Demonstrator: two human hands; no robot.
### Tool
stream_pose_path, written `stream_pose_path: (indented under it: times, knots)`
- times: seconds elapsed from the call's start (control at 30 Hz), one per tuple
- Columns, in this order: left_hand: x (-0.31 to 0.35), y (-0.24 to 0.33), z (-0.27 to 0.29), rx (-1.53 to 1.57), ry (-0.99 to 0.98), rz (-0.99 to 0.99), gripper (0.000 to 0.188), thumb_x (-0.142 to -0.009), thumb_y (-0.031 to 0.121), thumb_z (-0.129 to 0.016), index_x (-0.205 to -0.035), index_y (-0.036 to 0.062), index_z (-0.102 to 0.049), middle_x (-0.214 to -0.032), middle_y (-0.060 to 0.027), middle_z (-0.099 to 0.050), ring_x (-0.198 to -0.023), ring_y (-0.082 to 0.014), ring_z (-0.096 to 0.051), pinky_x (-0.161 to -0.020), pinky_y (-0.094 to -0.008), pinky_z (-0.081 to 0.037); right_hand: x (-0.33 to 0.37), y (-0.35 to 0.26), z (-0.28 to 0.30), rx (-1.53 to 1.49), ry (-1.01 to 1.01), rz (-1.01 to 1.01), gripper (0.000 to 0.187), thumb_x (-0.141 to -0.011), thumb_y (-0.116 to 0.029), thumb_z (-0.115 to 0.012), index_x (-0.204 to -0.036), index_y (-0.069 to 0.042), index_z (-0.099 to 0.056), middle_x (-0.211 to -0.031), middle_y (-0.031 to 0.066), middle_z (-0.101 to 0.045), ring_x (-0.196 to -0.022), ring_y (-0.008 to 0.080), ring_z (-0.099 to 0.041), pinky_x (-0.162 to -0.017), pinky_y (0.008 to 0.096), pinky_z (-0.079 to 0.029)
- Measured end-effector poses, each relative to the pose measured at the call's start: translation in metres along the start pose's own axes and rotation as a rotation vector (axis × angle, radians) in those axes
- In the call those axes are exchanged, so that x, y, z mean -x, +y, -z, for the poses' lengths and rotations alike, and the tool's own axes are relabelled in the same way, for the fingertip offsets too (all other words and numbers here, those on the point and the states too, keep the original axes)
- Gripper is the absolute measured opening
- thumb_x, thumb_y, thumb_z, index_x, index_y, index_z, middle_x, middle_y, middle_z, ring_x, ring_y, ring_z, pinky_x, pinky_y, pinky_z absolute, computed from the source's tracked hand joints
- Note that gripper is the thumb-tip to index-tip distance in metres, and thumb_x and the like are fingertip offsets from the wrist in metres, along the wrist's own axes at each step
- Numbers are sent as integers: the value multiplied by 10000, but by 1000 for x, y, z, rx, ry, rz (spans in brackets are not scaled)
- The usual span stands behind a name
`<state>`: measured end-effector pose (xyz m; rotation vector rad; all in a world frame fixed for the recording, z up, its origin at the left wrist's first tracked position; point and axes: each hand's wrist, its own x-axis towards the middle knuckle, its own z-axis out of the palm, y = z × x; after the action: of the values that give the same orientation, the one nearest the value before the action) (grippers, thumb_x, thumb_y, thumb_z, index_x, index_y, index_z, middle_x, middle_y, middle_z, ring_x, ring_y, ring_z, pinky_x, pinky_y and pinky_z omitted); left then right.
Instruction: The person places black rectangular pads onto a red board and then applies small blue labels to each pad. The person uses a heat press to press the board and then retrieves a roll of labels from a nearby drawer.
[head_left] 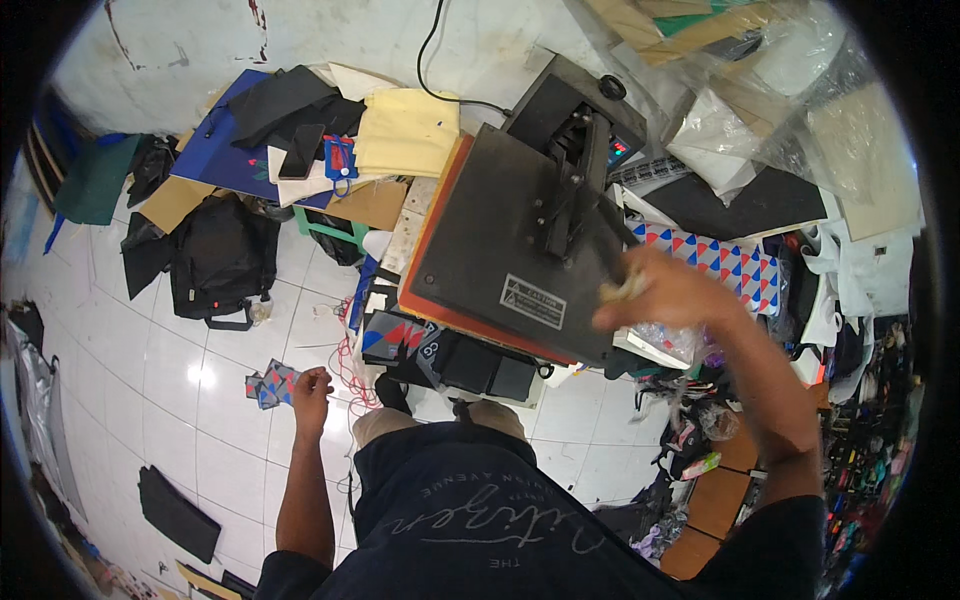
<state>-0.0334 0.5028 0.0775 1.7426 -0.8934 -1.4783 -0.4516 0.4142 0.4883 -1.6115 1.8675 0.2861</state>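
Note:
A heat press (480, 225) with a broad dark upper plate stands in front of me, and an orange pad (425, 240) shows along its left edge. My right hand (665, 290) is closed around the press handle (625, 287) at the plate's right side. Low at the left, my left hand (312, 390) has its fingers curled together; what they hold, if anything, is hidden. Grey, red and blue patterned pieces (270, 384) appear against its left side, over the white floor. Another patterned piece (392, 336) lies below the plate's front edge beside black flat pieces (485, 368).
Yellow cloth (405, 135), a phone (302, 150) and dark sheets lie left of the press. A black bag (225, 260) rests on the tiles. Patterned sheets (720, 265) and clear plastic (800, 90) crowd the right. A power cable (430, 70) runs up the wall.

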Motion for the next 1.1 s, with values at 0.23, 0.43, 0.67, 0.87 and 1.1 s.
stream_pose_path:
  times: [0.23,0.43,0.67,0.87,1.1]
  knots:
    - [3,-15,-2,-51,18,130,273,-861,177,-609,-1040,-28,-596,-878,-81,-620,-754,-149,-596,-657,-262,-503,-61,16,-101,-140,-189,102,555,-760,-546,-662,-876,-4,-672,-696,187,-651,-645,291,-668,-638,403,-515]
    - [7,15,-43,-57,129,-208,166,-888,86,-587,-1027,-7,-587,-877,-77,-629,-756,-124,-592,-654,-253,-490,-78,45,-145,-25,2,234,470,-754,-494,-663,-743,-24,-668,-585,134,-622,-558,301,-652,-607,390,-532]
    - [71,300,-260,53,-742,-1057,364,-783,255,-679,-1070,40,-616,-1033,-150,-613,-998,-323,-574,-872,-427,-444,-72,43,-134,48,116,212,363,-668,-385,-734,-814,-60,-668,-683,148,-650,-653,339,-654,-628,422,-523]
    - [73,288,-309,-513,-900,-873,360,-837,357,-592,-969,24,-638,-925,-168,-648,-874,-333,-629,-780,-427,-495,-89,52,-151,45,164,283,373,-671,-402,-729,-810,-61,-668,-678,146,-650,-649,336,-656,-621,420,-524]
    - [57,255,-310,-538,-844,-738,322,-835,327,-582,-990,50,-638,-850,-167,-660,-840,-334,-647,-746,-438,-500,-107,49,-168,43,230,322,386,-675,-421,-722,-806,-62,-668,-672,143,-650,-644,333,-658,-612,419,-525]
